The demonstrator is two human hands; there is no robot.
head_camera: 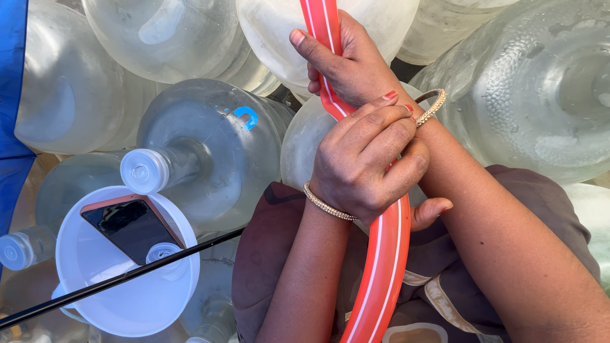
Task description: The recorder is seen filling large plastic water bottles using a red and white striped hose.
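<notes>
Seen from above: 2 hands gripping a red hose with white stripes [381, 254]. Left hand [368, 165] wrapped around hose lower down, right hand [346, 60] clasping it higher, wrists crossing, each with a beaded bracelet [327, 204]. Behind, large clear plastic water jugs [210, 146] lying piled. At lower left, white funnel [127, 298] holding a smartphone [130, 225], thin black rod [114, 279] crossing over.

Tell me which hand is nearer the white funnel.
Left. The left hand grips the red hose just right of the funnel; the right hand grips higher, farther away.
</notes>
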